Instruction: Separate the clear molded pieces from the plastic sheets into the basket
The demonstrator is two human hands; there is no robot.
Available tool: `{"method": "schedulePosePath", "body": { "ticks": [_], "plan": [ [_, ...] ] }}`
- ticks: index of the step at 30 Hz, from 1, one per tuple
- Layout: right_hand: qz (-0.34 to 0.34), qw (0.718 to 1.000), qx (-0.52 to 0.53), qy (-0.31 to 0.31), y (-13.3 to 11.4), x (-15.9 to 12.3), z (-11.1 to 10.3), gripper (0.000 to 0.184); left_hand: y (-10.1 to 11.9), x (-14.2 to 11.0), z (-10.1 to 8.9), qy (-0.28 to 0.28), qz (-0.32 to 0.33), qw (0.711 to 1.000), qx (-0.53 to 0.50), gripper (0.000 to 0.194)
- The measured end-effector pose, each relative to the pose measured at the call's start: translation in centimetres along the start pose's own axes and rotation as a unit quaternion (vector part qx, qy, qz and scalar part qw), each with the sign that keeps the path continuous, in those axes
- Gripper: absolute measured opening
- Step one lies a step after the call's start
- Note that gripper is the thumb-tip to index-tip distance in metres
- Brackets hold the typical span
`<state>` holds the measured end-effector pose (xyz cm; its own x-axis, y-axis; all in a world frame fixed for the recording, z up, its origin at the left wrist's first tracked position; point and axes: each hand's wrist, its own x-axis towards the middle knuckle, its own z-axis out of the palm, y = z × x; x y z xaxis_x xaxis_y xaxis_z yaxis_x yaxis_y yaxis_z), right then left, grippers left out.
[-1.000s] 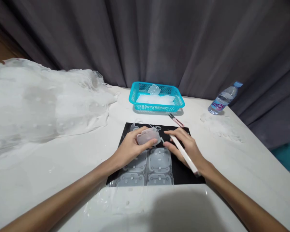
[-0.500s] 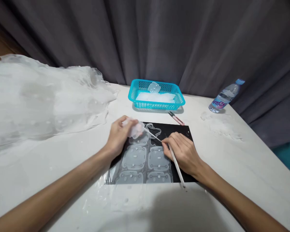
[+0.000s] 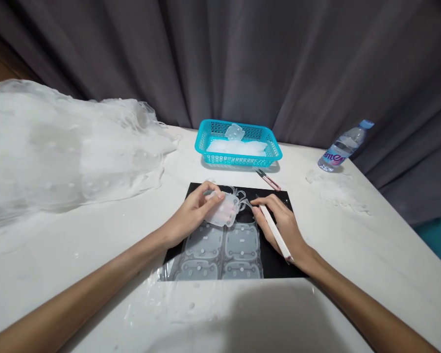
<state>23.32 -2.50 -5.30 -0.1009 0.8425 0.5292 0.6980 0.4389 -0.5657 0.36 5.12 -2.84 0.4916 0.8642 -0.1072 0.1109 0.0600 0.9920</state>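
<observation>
My left hand (image 3: 200,208) is closed on a translucent, rounded-square silicone-like piece (image 3: 223,210), with the thumb on top and the fingers showing through from beneath. Thin curly strips of trimming (image 3: 239,194) hang at its right edge. A white pen-shaped tool (image 3: 276,233) lies across the palm side of my right hand (image 3: 279,220); its dark, thin tip points up and away. The right thumb and forefinger are close to the end of a strip, and I cannot tell whether they pinch it. Under both hands, a translucent sheet of joined pieces (image 3: 205,241) rests on a black mat (image 3: 279,267).
Behind the mat stands a blue basket (image 3: 238,161) with translucent pieces inside. Pink-handled thread snips (image 3: 268,180) lie before it. A water bottle (image 3: 345,147) and a heap of clear scraps (image 3: 336,193) are at right; a large pile of translucent sheets (image 3: 66,152) fills the left.
My left hand drew the piece left, stretching a strip between the hands, then came back right and turned the piece flat. The strip is now slack and the tool in my right hand has tilted.
</observation>
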Motion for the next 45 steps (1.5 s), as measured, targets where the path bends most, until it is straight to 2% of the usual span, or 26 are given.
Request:
{"method": "schedulePosePath", "body": {
  "ticks": [6,11,15,17,21,26,31,35,38,40,43,45],
  "plan": [
    [-0.001,0.996,0.074,-0.047,-0.1,0.1,-0.2,0.031,0.5,-0.6,0.9,-0.042,-0.025,0.997,-0.061,0.049],
    [0.015,0.984,0.152,-0.094,-0.4,0.3,-0.5,0.043,0.6,-1.0,1.1,-0.063,-0.022,0.995,-0.067,0.046],
    [0.055,0.969,0.212,-0.112,-0.7,0.3,-0.4,0.024,0.6,-1.1,1.1,-0.068,-0.017,0.995,-0.073,0.043],
    [0.087,0.961,0.244,-0.100,-0.9,0.2,-0.4,0.014,0.7,-1.2,1.2,-0.061,-0.013,0.996,-0.067,0.043],
    [0.108,0.952,0.279,-0.065,-1.4,0.2,-0.2,0.012,0.8,-1.2,1.5,-0.036,0.002,0.998,-0.055,0.046],
    [0.083,0.961,0.257,-0.058,-1.7,0.2,-0.3,0.006,0.6,-1.3,2.1,-0.022,0.011,0.997,-0.071,0.050],
    [0.032,0.978,0.187,-0.085,-1.5,0.4,-0.6,0.002,0.8,-1.4,2.4,-0.027,0.003,0.997,-0.069,0.051],
    [-0.066,0.994,0.082,-0.043,-1.3,0.1,-0.1,0.007,0.9,-1.5,2.0,-0.038,-0.004,0.999,-0.037,0.047],
    [-0.142,0.989,-0.036,-0.004,-0.9,-0.2,0.6,0.010,1.1,-1.4,1.3,-0.068,-0.009,0.998,-0.009,0.042],
    [-0.118,0.988,-0.097,0.022,0.0,-0.1,1.0,0.012,1.4,-1.6,0.7,-0.117,-0.024,0.993,0.009,0.041],
    [0.004,0.990,-0.120,0.076,2.0,0.5,1.0,0.012,1.9,-2.0,-0.2,-0.228,-0.064,0.970,0.053,0.035],
    [0.051,0.990,-0.104,0.085,3.1,0.8,0.6,0.009,2.0,-2.2,-0.6,-0.250,-0.076,0.962,0.079,0.032]
  ]
}}
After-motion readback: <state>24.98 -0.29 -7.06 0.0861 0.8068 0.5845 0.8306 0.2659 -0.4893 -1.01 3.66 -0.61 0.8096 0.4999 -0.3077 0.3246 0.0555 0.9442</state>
